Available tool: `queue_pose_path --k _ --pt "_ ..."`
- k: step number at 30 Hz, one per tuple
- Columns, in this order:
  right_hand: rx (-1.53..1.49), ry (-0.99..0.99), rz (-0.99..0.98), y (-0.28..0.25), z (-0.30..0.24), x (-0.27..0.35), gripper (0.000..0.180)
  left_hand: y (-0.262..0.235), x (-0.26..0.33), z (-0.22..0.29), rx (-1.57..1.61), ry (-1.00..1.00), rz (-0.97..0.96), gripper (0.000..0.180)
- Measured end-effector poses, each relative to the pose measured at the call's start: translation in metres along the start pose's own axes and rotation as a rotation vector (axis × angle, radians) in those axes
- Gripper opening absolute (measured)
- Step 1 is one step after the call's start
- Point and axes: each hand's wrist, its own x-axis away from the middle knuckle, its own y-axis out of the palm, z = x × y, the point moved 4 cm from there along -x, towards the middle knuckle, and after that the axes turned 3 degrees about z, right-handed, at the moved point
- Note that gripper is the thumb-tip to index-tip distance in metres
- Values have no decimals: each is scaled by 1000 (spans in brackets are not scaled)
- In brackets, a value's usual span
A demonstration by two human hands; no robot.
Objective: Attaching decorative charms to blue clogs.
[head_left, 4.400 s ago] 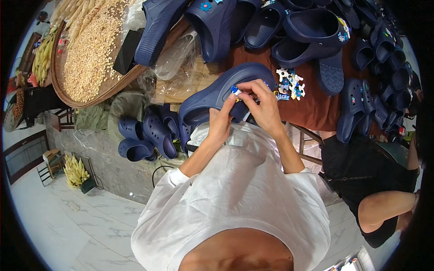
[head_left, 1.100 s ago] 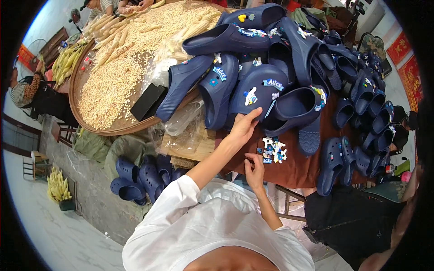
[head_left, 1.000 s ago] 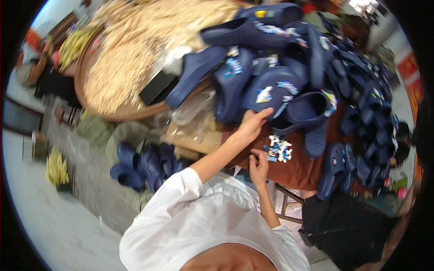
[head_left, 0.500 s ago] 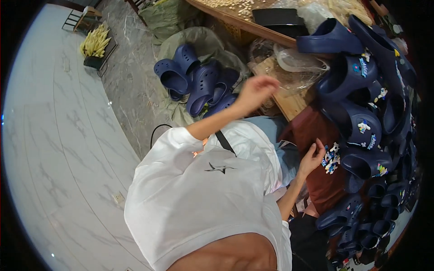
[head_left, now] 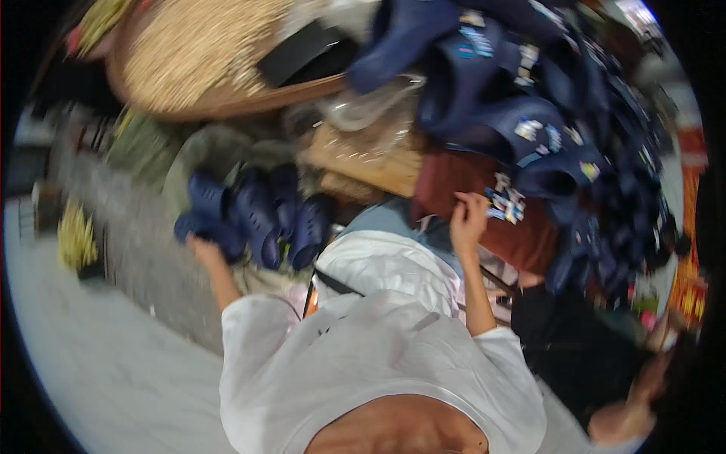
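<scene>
At the left, my left hand (head_left: 203, 248) is at the outer edge of a navy clog (head_left: 215, 233), its fingers closed on the rim and partly hidden by it. This clog lies at the near-left side of a small group of navy clogs (head_left: 257, 219) with holes in their uppers. My right hand (head_left: 470, 218) is raised over the dark red cloth (head_left: 446, 178), fingers loosely bent and apart, nothing seen in them. Just right of its fingertips lies a small heap of white and blue shoe charms (head_left: 505, 200). The picture is blurred.
Many navy clogs with charms (head_left: 529, 136) are piled at the right. A round tray of pale kernels (head_left: 200, 57) with a black box (head_left: 306, 54) is at the far side. Clear plastic (head_left: 374, 113) lies on a wooden board (head_left: 363, 163). Another person in black (head_left: 582, 340) is at the lower right.
My left hand has moved from above my lap out left to the clogs. My right hand stays beside the charms. The view has turned, bringing the kernel tray and another person more into sight.
</scene>
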Motion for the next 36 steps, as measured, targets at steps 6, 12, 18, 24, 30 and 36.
queue_pose_path --k 6,12,18,24,30,36 --pt "25 29 107 -3 1 -3 19 72 -28 -77 1395 -1365 151 53" --pt "13 -12 142 -3 2 -1 20 83 -30 -69 1484 -1929 269 52" --pt "-38 -41 147 -6 7 4 19 13 -70 -44 1667 -1935 308 51" --pt "-87 -69 64 -17 7 8 16 -158 -164 155 1979 -1217 -220 43" --pt "-259 -72 39 -42 4 28 15 -251 -129 291 2012 -852 -830 33" --pt "-237 -21 55 -71 12 49 17 -241 -27 410 1638 -703 -1489 25"
